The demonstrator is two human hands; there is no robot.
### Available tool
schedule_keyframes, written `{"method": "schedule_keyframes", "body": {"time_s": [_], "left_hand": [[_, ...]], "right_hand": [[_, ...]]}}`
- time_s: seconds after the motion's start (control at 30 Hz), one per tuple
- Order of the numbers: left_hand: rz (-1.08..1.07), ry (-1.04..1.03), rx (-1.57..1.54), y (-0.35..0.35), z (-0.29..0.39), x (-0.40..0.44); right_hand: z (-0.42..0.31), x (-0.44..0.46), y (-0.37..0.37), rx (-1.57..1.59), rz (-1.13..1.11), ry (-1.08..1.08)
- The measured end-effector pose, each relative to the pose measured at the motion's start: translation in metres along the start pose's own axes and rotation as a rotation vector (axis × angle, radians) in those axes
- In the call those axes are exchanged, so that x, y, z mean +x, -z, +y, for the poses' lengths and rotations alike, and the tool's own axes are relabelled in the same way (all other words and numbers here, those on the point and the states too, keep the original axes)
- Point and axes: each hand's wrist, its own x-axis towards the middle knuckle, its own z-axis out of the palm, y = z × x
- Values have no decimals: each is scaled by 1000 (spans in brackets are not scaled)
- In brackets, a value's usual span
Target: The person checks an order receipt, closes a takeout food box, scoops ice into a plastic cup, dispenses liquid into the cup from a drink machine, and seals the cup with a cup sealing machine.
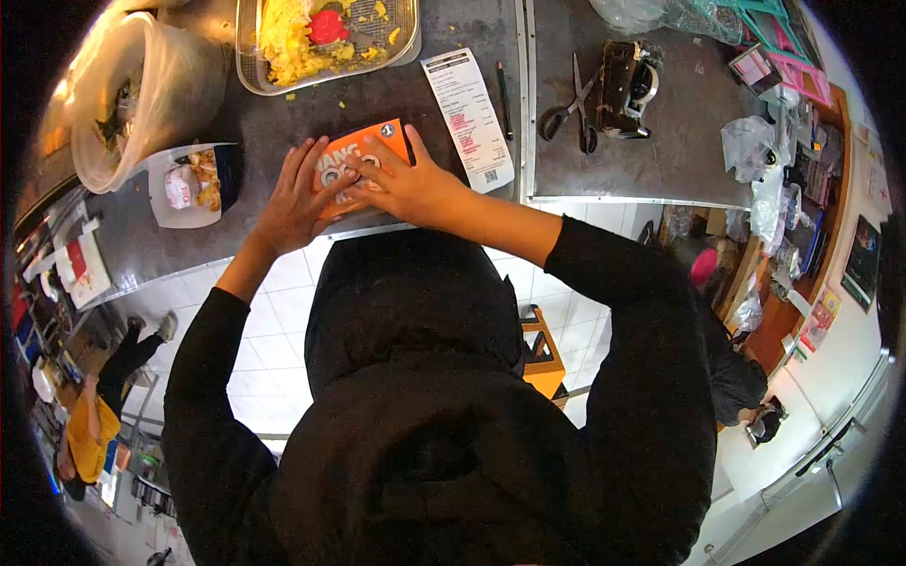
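Observation:
An orange cardboard box (391,134) with white and dark lettering lies on the dark metal table close to its near edge. My left hand (307,189) is closed around the box's left side, its thumb reaching across the front. Over the lower right part of the box lies my right hand (406,182), holding it with fingers across the lettering and thumb up along the right side. The hands meet in the middle and cover much of the box. Right of it is a long printed receipt (469,118) with pink marks.
Beyond the box stands a tray (415,42) of yellow food. To the left are an open paper food pack (189,219) and a large clear tub (189,85). Scissors (578,104), a tape dispenser (625,94) and a pen (505,99) lie right. Other people are at both sides.

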Motion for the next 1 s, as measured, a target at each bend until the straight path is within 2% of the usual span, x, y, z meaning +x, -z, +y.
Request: {"method": "schedule_keyframes", "body": {"time_s": [0.17, 0.27, 0.3, 0.4, 0.5, 0.53, 0.63, 0.67, 0.7, 0.73, 0.8, 0.83, 0.9, 1.0], "left_hand": [[-63, -73, -5, 6, -14, 3], [-92, -92, 14, 11, -15, 4], [-103, -99, 27, 14, -15, 6], [-4, 1, -52, 9, -4, 5], [30, 188, 41, 6, 28, 25], [96, 191, 100, 8, 40, 37], [192, 260, -11, -6, 40, 49], [260, 255, -9, -7, 41, 51], [239, 302, 15, -3, 44, 54], [219, 359, 39, -1, 50, 55], [172, 442, 106, 3, 61, 56], [94, 480, 104, 7, 64, 59], [-49, 556, 106, 17, 67, 69], [-97, 523, 127, 15, 57, 69]], "right_hand": [[5, -4, -22, 27, 94, 77], [11, 0, -22, 184, 55, 106], [10, -3, -15, 145, 19, 91], [10, -15, -8, 98, -141, 21], [14, -19, -21, 447, -14, 28], [11, -20, -25, 517, 13, 1], [15, -26, -15, 362, -21, -86], [23, -36, -10, 375, 94, -333], [35, -48, 25, 290, 237, -564], [48, -65, 49, 375, 660, -913], [92, -134, 74, -184, 759, -1388], [113, -173, 64, -77, 940, -1642], [140, -196, 115, 796, 895, -1990], [194, -235, 104, 1271, 743, -1960]]}}
